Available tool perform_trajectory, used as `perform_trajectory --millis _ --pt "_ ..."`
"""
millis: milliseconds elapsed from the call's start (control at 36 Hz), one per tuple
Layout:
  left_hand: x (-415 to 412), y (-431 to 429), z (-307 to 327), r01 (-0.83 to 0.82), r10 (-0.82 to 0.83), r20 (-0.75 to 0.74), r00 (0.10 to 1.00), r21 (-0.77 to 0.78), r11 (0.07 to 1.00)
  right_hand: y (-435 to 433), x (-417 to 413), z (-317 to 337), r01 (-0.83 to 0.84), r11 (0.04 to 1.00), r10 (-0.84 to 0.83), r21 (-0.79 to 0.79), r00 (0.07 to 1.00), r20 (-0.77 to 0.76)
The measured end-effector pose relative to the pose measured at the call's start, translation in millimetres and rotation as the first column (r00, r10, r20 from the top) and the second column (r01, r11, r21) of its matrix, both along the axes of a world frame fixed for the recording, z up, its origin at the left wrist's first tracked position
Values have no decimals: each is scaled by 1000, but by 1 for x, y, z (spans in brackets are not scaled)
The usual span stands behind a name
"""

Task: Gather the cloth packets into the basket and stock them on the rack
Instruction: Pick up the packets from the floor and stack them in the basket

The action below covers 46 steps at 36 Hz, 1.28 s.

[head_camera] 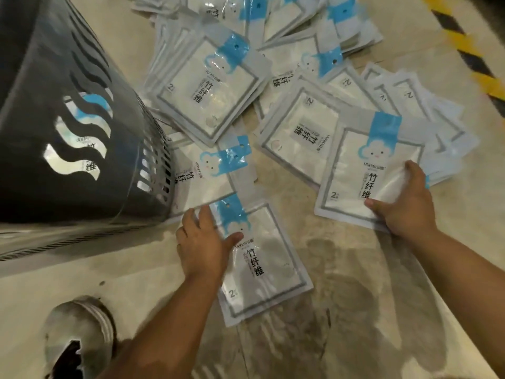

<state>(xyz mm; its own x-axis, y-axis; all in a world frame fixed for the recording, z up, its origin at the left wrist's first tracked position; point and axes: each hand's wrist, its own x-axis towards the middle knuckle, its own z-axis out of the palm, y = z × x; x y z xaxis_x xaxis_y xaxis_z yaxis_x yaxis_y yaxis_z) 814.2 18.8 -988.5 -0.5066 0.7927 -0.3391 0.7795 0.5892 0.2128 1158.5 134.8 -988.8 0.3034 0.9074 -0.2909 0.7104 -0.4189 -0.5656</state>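
Several white cloth packets with blue cloud headers lie scattered on the floor. My left hand (203,243) holds the top left corner of the nearest packet (266,272), thumb across its blue header and fingers under its edge. My right hand (404,203) grips the lower right part of another packet (363,170), thumb on its face and fingers curled over its right edge. The dark plastic basket (54,110) stands at the left, and packets inside it show through its wavy slots.
A pile of packets (207,86) spreads across the floor from the basket to the upper right. Yellow and black hazard tape (470,50) runs along the top right. A worn grey shoe (79,337) is at the bottom left on the concrete floor.
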Motion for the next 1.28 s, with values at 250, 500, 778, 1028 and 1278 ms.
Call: perform_trajectory --millis 250,500,778,1028,1278 --pt "6 4 1 -239 194 211 958 216 947 -2 -2 3 154 987 -156 -37 985 -67" --pt "5 -9 -8 -530 487 296 822 84 844 -2 8 -2 149 987 -148 -60 989 9" --pt "14 -12 -10 -506 465 279 840 95 858 -2 4 1 136 986 -141 -93 989 -44" --pt "13 -4 10 -787 455 818 353 -4 617 5 13 -3 12 989 -12 -150 1000 2" --pt "32 -3 15 -555 313 942 118 -199 808 13 17 -2 -46 982 37 -183 998 -49"
